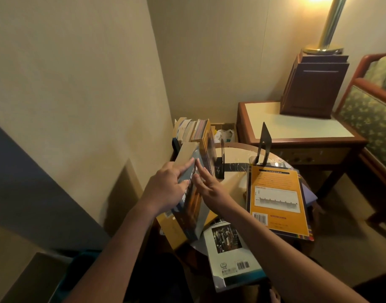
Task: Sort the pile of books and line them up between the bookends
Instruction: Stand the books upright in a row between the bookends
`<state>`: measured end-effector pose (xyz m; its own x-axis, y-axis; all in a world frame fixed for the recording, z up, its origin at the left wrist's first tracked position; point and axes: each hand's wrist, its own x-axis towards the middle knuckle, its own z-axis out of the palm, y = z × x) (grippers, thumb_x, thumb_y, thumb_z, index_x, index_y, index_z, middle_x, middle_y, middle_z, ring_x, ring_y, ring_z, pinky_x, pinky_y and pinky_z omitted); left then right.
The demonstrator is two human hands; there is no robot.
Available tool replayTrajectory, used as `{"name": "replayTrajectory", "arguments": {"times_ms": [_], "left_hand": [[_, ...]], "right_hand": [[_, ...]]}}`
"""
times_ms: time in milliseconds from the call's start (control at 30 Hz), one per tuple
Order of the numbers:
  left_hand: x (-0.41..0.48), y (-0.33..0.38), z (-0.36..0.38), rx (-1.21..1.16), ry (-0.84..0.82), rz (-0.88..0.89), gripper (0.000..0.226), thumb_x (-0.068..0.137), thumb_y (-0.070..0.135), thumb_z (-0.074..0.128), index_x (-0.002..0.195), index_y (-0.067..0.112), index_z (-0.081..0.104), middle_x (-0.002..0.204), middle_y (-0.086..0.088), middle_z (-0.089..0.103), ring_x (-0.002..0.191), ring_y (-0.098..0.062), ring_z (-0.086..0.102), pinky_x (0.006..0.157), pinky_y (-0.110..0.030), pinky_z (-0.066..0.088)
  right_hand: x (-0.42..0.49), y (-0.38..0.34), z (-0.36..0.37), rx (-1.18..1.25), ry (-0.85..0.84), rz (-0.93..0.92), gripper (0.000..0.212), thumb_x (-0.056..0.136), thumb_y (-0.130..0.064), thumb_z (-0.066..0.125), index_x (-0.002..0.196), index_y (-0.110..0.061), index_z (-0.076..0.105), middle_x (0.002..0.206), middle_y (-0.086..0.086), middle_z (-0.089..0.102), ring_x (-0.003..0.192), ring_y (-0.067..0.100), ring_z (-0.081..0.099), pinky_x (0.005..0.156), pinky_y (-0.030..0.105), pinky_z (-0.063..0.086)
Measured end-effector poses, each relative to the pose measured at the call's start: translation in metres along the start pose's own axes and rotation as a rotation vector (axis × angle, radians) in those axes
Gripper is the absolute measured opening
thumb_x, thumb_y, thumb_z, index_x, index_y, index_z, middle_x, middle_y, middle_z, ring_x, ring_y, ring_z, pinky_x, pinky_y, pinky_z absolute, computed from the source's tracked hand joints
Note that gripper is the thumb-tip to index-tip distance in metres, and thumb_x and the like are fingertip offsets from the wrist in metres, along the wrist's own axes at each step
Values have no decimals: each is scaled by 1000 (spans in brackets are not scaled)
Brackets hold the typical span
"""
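1. The grey-blue book stands on its lower edge, tilted, over the near-left part of the round counter. It is just left of the near bookend.
2. The left hand holds it, with the index laid straight along the top and the other fingers curled onto the cover. The right hand keeps its fingers straight and apart, pressing the opposite face.
3. I judge the task well short of finished. Between the near bookend and the far bookend I see only bare counter, so nothing is lined up there yet.
4. A row of books stands upright beyond the held one. I cannot tell whether it rests on the counter or behind it.
5. Still to sort:
   - The orange book lies flat on the right, its far edge at the foot of the far bookend.
   - The white book lies flat at the near edge.
   - The yellow book lies flat under the held one.
6. Containers:
   - A cardboard box behind the counter holds a white plastic bag. Anything else inside is hidden.
   - A dark wooden box on the side table is closed, so I cannot tell its contents.
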<state>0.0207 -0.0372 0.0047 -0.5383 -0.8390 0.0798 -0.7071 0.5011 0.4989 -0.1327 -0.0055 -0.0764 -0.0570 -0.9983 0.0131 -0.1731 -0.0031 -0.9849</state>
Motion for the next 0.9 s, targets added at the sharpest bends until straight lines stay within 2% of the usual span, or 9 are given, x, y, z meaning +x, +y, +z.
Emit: {"name": "replayTrajectory", "arguments": {"times_ms": [67, 167, 333, 467, 567, 633, 700, 800, 900], "left_hand": [[0, 4, 5, -22, 7, 1, 57, 105, 32, 44, 154, 49, 21, 143, -1, 43, 118, -15, 49, 87, -25, 53], [-5, 14, 13, -119, -1, -12, 58, 106, 34, 41, 159, 37, 16, 158, 3, 32, 142, -19, 35, 110, -39, 39], [-14, 22, 23, -403, 67, -63, 53, 107, 33, 40, 158, 29, 25, 156, 7, 37, 140, -9, 36, 104, -19, 37], [-26, 34, 34, -836, 211, -260, 43, 107, 26, 41, 150, 28, 43, 146, 2, 53, 133, -17, 50, 108, -42, 47], [-36, 45, 44, -978, 212, -290, 40, 107, 25, 41, 146, 29, 49, 141, 2, 57, 129, -18, 54, 109, -43, 46], [-40, 51, 51, -971, 228, -263, 38, 107, 30, 40, 143, 30, 52, 137, 3, 60, 125, -15, 56, 108, -38, 46], [-38, 49, 62, -885, 200, -279, 38, 105, 42, 41, 135, 27, 59, 120, 1, 67, 109, -13, 63, 93, -29, 52], [-39, 44, 82, -808, 70, -278, 56, 99, 57, 45, 140, 19, 55, 122, -15, 67, 107, -27, 66, 72, -32, 58], [-39, 45, 101, -609, 95, 12, 63, 100, 36, 51, 153, 31, 19, 157, -14, 37, 140, -28, 42, 107, -41, 48]], "right_hand": [[-2, -4, -4, 32, -4, 8, 63, 92, -68, 45, 148, -65, 16, 168, 4, 14, 150, 27, 26, 116, 57, 34], [-7, -10, -10, 55, 51, -60, 62, 102, -51, 44, 155, -51, 14, 167, -7, 15, 150, 16, 25, 120, 46, 31], [-19, -21, -19, 79, 58, -94, 59, 102, -51, 44, 154, -55, 16, 162, -16, 20, 147, 10, 28, 120, 47, 33], [-28, -30, -20, 70, 68, -108, 52, 101, -53, 44, 147, -64, 23, 165, -10, 20, 151, 16, 23, 121, 51, 28], [-36, -34, -23, 109, 60, -76, 45, 105, -41, 42, 140, -65, 30, 163, -4, 30, 147, 15, 33, 119, 43, 35], [-42, -36, -29, 160, 57, -43, 44, 107, -34, 40, 142, -59, 32, 151, -13, 42, 135, 7, 46, 109, 34, 46], [-48, -38, -35, 228, 47, -4, 47, 109, -25, 36, 150, -48, 29, 140, -20, 42, 115, -3, 53, 94, 26, 55], [-55, -45, -42, 147, 64, -2, 51, 110, -22, 35, 156, -43, 25, 138, -15, 34, 113, 2, 50, 91, 27, 56], [-59, -54, -49, -17, 83, 12, 56, 108, -23, 41, 155, -47, 22, 129, -24, 39, 105, 1, 52, 83, 19, 51]]}}
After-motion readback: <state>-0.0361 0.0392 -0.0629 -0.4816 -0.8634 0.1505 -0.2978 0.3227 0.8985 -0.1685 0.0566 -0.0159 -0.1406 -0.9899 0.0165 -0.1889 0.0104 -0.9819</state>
